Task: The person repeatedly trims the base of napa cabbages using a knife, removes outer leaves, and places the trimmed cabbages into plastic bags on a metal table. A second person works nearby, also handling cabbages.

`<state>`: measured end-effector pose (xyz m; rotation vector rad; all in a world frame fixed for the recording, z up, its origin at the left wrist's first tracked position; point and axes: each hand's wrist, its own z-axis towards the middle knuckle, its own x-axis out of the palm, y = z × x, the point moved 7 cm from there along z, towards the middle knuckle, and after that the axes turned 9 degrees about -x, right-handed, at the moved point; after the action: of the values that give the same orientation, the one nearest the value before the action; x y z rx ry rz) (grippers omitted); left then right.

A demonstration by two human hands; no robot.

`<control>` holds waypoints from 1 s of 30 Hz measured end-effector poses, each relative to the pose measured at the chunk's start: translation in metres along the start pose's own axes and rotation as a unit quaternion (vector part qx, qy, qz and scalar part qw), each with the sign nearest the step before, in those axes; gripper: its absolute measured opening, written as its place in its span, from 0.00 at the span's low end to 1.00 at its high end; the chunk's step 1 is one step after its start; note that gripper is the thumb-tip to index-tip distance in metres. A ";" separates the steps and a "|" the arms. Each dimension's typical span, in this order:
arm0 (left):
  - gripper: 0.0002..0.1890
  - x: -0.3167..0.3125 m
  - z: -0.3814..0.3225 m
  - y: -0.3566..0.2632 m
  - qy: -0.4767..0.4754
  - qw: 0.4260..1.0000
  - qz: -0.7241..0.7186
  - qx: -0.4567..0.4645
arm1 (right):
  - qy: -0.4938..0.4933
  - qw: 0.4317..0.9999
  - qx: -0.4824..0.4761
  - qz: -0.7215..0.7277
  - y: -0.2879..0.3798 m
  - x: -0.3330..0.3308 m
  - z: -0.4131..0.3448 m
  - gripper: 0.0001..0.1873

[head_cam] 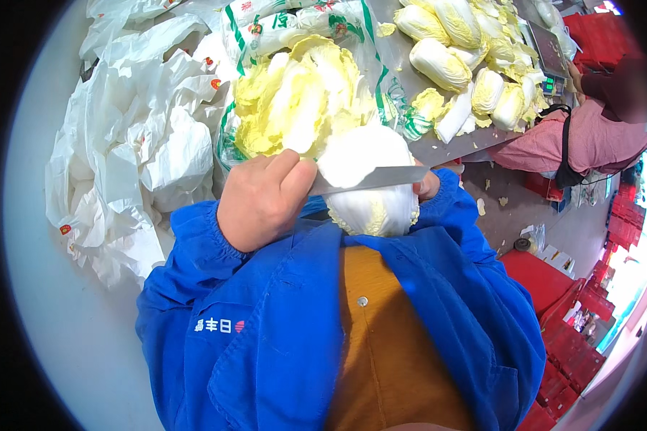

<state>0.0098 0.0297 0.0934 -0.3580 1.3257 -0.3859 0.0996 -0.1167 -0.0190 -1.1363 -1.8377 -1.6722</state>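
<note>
My left hand (267, 199) is closed around the handle of a knife (369, 180). Its broad metal blade lies across the white base end of a napa cabbage (374, 213) close to my chest. On the cabbage's far side my right hand (427, 184) grips it, mostly hidden by the cabbage and my blue sleeve. Just beyond, loose yellow-white cabbage leaves (302, 97) lie in a clear plastic bag with green print (380, 51). Strong light washes out part of the cabbage, so whether the blade is cutting into it cannot be told.
Crumpled white plastic bags (178, 145) heap on the left. Trimmed napa cabbages (439, 64) and leaf scraps pile on the metal table (442, 151), near a scale (552, 83). A person in a pink checked garment (550, 145) stands at right. Red crates (571, 355) line the floor.
</note>
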 end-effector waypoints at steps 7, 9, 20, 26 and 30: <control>0.08 0.015 -0.013 0.023 -0.017 1.000 0.007 -0.004 | 0.033 0.999 0.017 0.005 -0.014 0.002 0.002 0.62; 0.07 0.081 -0.035 0.129 0.100 0.968 0.078 -0.214 | 0.110 0.992 0.018 -0.053 -0.006 0.010 0.001 0.61; 0.20 0.075 -0.030 0.092 0.088 0.755 -0.504 -0.410 | -0.144 0.977 -0.055 0.148 -0.001 -0.026 0.018 0.45; 0.29 0.085 -0.002 0.070 0.053 0.818 -0.457 -0.345 | -0.172 0.974 -0.144 0.042 0.005 -0.027 0.030 0.41; 0.28 0.094 -0.002 0.077 0.019 0.828 -0.444 -0.342 | -0.174 0.968 -0.181 0.021 0.006 -0.028 0.032 0.42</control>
<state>0.0320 0.0534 -0.0239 -1.6136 1.2332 -0.6759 0.1278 -0.0942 -0.0426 -1.7027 -1.7230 -1.9333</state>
